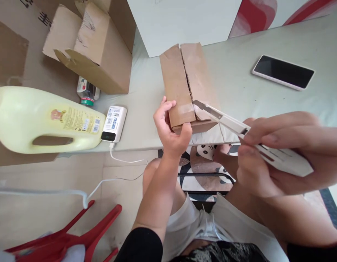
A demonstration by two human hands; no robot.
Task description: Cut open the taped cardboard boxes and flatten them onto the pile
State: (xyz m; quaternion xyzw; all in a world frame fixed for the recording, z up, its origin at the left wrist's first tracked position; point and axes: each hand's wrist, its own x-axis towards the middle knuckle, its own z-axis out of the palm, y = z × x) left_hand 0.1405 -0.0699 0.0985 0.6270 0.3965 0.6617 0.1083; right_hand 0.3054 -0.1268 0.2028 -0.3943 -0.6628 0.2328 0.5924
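Observation:
A small brown cardboard box (175,85) lies on the pale cloth-covered table, its two top flaps meeting at a dark, slightly gaping seam. Clear tape shows on the flap near its front end. My left hand (172,131) grips the box at its front left corner, thumb on the front end and fingers along the left side. In my right hand (283,153) is a white utility knife (234,125), held between thumb and fingers. Its blade is out and points left, with the tip over or near the seam's front end; whether it touches cannot be made out.
A phone (283,72) lies at the right. At the left are a power bank (114,123) with a white cable, a large yellow jug (48,120), a green-capped bottle (87,92) and an open carton (113,62). A white panel (184,22) stands behind; the table's front edge is close.

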